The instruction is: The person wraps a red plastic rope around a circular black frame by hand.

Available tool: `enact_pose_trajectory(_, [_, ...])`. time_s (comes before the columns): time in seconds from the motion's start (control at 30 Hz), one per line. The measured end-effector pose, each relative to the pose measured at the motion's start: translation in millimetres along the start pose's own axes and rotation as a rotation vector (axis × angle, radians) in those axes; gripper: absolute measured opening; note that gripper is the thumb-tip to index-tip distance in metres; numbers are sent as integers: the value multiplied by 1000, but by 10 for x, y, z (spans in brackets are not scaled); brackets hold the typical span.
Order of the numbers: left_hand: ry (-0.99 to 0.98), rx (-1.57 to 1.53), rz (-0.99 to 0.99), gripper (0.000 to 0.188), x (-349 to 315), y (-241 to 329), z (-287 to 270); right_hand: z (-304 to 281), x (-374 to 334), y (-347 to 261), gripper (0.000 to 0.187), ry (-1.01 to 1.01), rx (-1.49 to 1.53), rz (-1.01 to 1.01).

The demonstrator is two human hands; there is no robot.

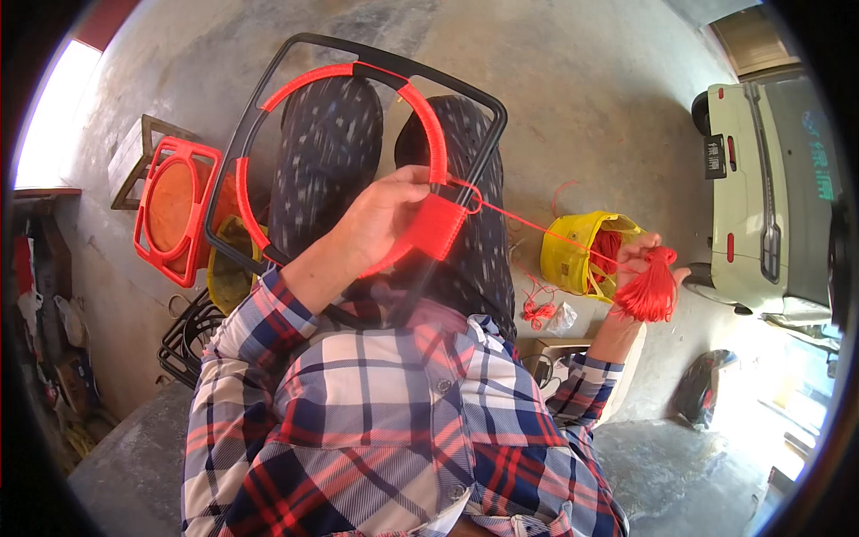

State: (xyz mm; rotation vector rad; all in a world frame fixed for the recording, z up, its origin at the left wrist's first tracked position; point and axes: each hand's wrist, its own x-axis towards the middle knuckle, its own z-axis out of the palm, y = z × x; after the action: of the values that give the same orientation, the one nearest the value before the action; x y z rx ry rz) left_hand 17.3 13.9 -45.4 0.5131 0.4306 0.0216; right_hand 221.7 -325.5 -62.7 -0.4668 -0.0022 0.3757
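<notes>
A black frame (499, 116), a rounded rectangle with a ring inside, rests across my thighs. Red cord (435, 130) is wound round several stretches of the ring, with bare black between them. At the lower right side the cord forms a dense red woven patch (437, 228) joining ring and outer bar. My left hand (380, 222) is closed on the ring beside this patch. Held out to the right, my right hand (633, 255) grips a thick bundle of red cord (651, 291). One taut strand (528, 220) runs from a loop at the frame's edge to the bundle.
A yellow bag (571, 253) with red cord inside stands on the floor at right, near loose cord scraps (538, 309). A finished-looking red frame (152, 210) leans by a wooden stool (134, 161) at left. Black frames (186, 336) lie below it. A pale vehicle (747, 197) is parked far right.
</notes>
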Motion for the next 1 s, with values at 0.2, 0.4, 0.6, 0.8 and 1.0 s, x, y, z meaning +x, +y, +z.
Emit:
enact_pose_trajectory(0.2, [-72,84,-34,27,40,-40,-94,697,-315,1200,38,-129,-535,237])
enact_pose_trajectory(0.4, [2,300,34,21,-31,-46,-54,908,-224,1454,42,-276,-897,207])
enact_pose_trajectory(0.6, [109,316,11,20,65,-77,-122,1214,-457,1385,52,-244,-856,-57])
enact_pose_trajectory(0.8, [15,246,-22,17,32,-27,-160,1093,-263,1197,49,-219,-509,59])
enact_pose_trajectory(1.0, [-17,89,-74,16,73,-9,-92,279,275,513,42,487,-515,-136])
